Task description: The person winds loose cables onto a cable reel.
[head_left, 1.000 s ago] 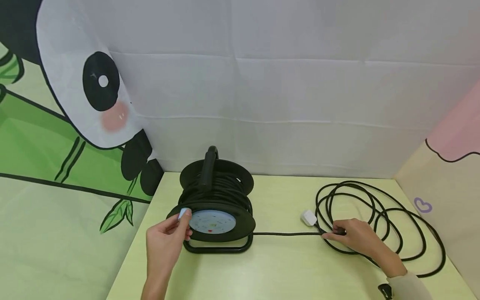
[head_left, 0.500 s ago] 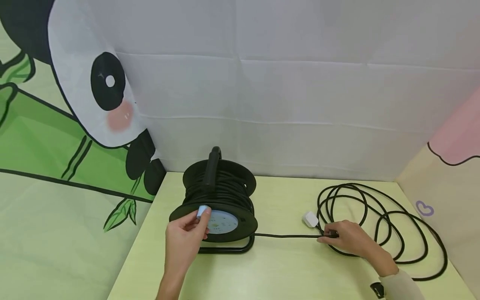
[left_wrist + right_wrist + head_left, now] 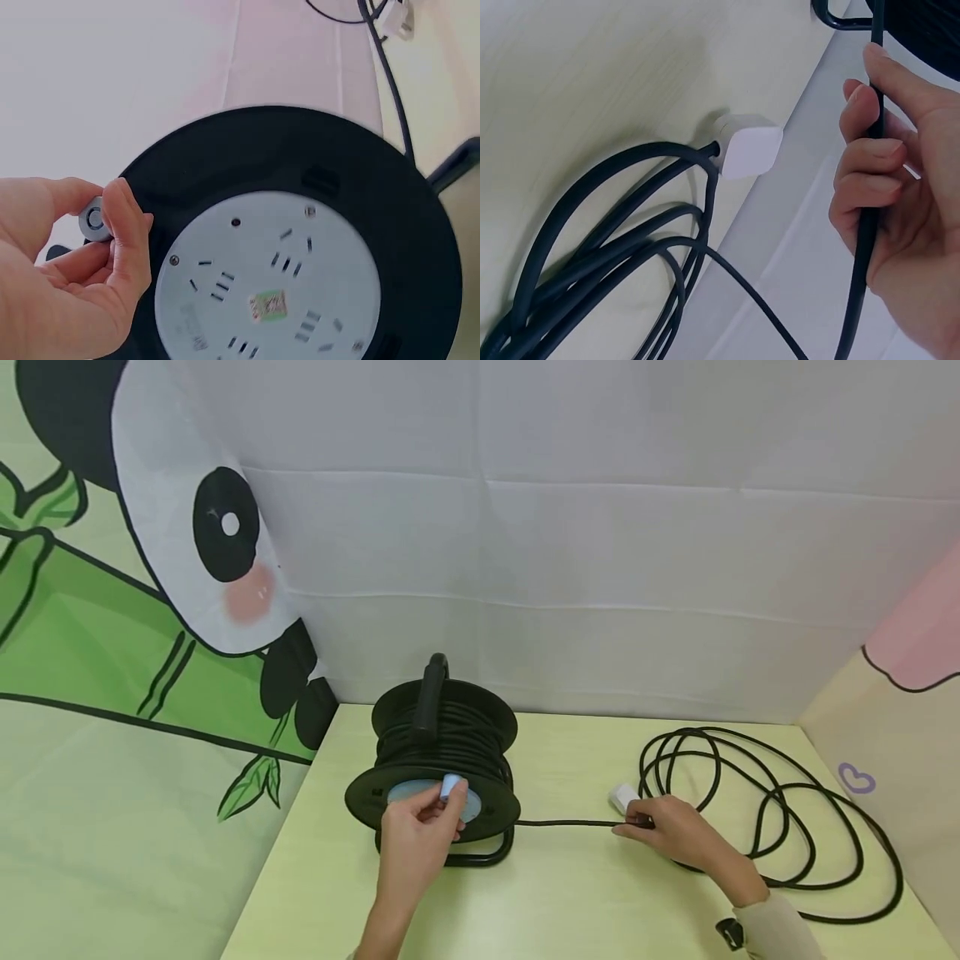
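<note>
A black cable reel stands on the table, its drum wound with black cord and its front disc light blue with socket slots. My left hand pinches the small light-blue crank knob at the disc's rim between thumb and fingers. To the right, my right hand grips the black cable, fingers curled round it. From that hand the cable runs straight left to the reel. A white plug on the cord's end lies just beside the right hand, partly covered by it in the head view.
Loose loops of black cable spread over the table's right side. The pale yellow table meets a white cloth backdrop behind. A printed panda curtain hangs at the left. The reel's black handle points upward.
My left hand has carried the knob rightward across the reel's face as the disc turned. My right hand, still holding the cable, has shifted slightly left toward the reel.
</note>
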Available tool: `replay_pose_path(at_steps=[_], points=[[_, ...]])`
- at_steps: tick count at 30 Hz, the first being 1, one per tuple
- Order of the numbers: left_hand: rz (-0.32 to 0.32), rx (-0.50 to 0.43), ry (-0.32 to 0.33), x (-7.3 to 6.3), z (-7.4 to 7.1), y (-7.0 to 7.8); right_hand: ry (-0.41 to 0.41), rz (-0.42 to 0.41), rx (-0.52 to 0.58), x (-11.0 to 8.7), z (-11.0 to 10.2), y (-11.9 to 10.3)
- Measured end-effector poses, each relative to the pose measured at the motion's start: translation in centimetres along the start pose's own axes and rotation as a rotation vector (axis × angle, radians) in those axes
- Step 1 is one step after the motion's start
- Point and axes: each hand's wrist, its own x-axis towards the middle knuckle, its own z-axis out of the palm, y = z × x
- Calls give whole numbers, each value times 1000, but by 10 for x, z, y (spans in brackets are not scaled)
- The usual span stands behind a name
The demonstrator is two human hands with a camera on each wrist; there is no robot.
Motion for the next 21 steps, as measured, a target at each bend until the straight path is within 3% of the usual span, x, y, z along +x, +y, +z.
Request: replay_pose_path(at_steps=[5, 10, 14, 21], points=[[-20, -24, -21, -3, 12, -2, 52, -50, -50, 8, 6, -5], [-28, -29, -38, -5, 26, -7, 98, -99, -27, 13, 6, -9], [-17, -41, -53, -6, 34, -12, 101, -95, -7, 19, 1, -20], [-7, -15, -54, -11, 44, -23, 97, -33, -66, 27, 3, -32]])
